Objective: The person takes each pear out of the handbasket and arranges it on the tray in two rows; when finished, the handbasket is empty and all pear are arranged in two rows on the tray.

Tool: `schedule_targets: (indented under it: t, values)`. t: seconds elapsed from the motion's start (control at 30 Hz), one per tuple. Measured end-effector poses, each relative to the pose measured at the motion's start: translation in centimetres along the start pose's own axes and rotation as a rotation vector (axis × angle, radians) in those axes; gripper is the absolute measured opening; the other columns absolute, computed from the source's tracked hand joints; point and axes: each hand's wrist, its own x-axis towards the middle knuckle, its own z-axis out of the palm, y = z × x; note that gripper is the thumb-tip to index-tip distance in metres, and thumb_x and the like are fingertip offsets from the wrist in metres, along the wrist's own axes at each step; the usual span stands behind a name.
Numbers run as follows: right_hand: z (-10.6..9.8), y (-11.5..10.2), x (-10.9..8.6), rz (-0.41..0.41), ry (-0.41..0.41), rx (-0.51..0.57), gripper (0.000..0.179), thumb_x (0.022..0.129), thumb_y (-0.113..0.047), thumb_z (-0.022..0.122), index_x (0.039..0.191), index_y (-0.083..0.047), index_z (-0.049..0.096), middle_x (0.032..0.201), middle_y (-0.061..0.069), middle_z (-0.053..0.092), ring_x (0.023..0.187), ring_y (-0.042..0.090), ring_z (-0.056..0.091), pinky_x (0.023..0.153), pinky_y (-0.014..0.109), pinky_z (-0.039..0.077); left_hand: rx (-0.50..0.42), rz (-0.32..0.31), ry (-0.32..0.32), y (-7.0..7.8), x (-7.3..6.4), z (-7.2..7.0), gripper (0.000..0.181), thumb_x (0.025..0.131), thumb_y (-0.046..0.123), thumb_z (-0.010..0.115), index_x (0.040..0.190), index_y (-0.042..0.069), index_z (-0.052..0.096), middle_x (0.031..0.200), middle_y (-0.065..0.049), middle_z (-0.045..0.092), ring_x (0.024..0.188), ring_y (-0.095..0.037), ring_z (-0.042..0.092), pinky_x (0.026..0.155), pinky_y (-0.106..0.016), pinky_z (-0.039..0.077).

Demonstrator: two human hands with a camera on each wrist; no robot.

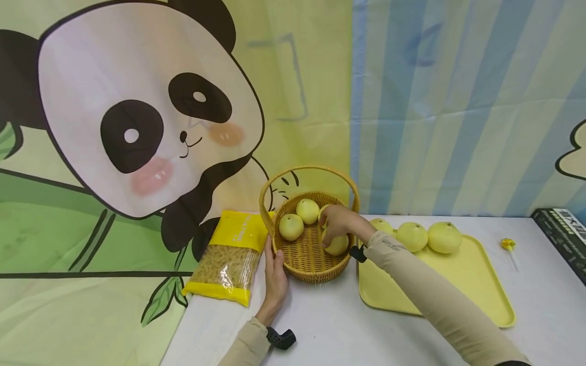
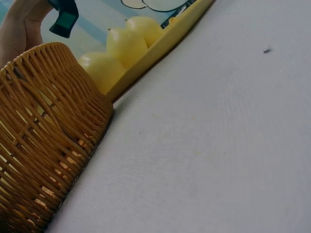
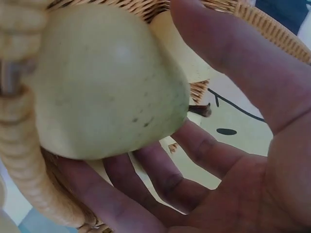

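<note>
Left hand (image 1: 274, 279): laid upright along the outside of the wicker basket (image 1: 316, 273) at its left, with fingers nearly straight and unclenched; out of sight in the left wrist view.
Right hand (image 1: 341, 223): reaching down inside the basket from the right, with thumb spread well apart from bent fingers; in the right wrist view, fingertips hidden behind a stemmed pear (image 3: 109, 87); cannot tell whether gripping it.
Pears in the basket (image 1: 291, 226): two side by side toward the left, one below the right hand at the right wall, another partly hidden behind the same hand.
Basket handle (image 1: 310, 166): arched upright over the opening.
Pears on the tray (image 1: 445, 237): three in a row along the far edge, the leftmost partly covered by the right arm.
Yellow tray (image 1: 471, 269): flat on the white tabletop (image 1: 329, 330), just right of the basket, under the beige right sleeve (image 1: 439, 300).
Bag of pasta (image 1: 233, 259): lying just left of the basket, yellow at both ends with a clear middle.
Lollipop (image 1: 508, 245): right of the tray, near a black box (image 1: 560, 241).
Backdrop: cartoon panda (image 1: 151, 101) at left, blue stripes at right.
</note>
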Motion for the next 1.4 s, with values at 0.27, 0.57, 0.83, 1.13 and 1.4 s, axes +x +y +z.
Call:
schedule_targets:
  t: [0.27, 0.57, 0.83, 1.13, 1.4]
  values:
    - [0.1, -0.5, 0.5, 0.022, -0.015, -0.105, 0.057, 0.074, -0.022, 0.099, 0.123, -0.007, 0.074, 0.130, 0.011, 0.068, 0.114, 0.029, 0.066, 0.088, 0.040, 0.062, 0.003, 0.005, -0.002, 0.3, 0.2, -0.1, 0.058, 0.117, 0.031, 0.028, 0.172, 0.030, 0.008, 0.180, 0.002, 0.008, 0.165, -0.019, 0.011, 0.135, -0.044, 0.010]
    - [0.1, -0.4, 0.3, 0.036, -0.088, -0.161, 0.073, 0.073, -0.030, 0.101, 0.135, -0.007, 0.070, 0.135, 0.012, 0.067, 0.118, 0.029, 0.066, 0.096, 0.042, 0.061, 0.011, -0.005, -0.002, 0.4, 0.2, 0.0, 0.058, 0.118, 0.031, 0.027, 0.172, 0.031, 0.008, 0.180, 0.003, 0.007, 0.165, -0.019, 0.010, 0.135, -0.044, 0.010]
    - [1.1, 1.0, 0.8, -0.029, -0.117, -0.053, 0.078, 0.073, -0.033, 0.100, 0.140, -0.008, 0.068, 0.144, 0.013, 0.064, 0.135, 0.035, 0.059, 0.111, 0.048, 0.054, 0.016, -0.005, 0.003, 0.5, 0.0, 0.2, 0.058, 0.117, 0.029, 0.027, 0.172, 0.025, 0.009, 0.180, -0.002, 0.008, 0.166, -0.024, 0.010, 0.135, -0.048, 0.010]
    - [1.3, 1.7, 0.2, -0.190, -0.042, 0.091, 0.065, 0.067, -0.030, 0.104, 0.124, -0.013, 0.077, 0.135, 0.004, 0.072, 0.131, 0.027, 0.063, 0.112, 0.044, 0.053, 0.036, -0.009, 0.000, 0.3, 0.0, 0.2, 0.058, 0.117, 0.031, 0.028, 0.172, 0.029, 0.008, 0.180, 0.001, 0.008, 0.166, -0.021, 0.010, 0.135, -0.044, 0.010]
    - [1.1, 1.4, -1.0, -0.319, 0.034, 0.229, 0.063, 0.068, -0.034, 0.102, 0.126, -0.020, 0.080, 0.130, 0.001, 0.077, 0.095, 0.008, 0.065, 0.083, 0.028, 0.056, 0.038, -0.009, 0.005, 0.2, -0.2, 0.0, 0.059, 0.117, 0.033, 0.028, 0.172, 0.029, 0.008, 0.180, -0.001, 0.008, 0.166, -0.024, 0.011, 0.135, -0.048, 0.011]
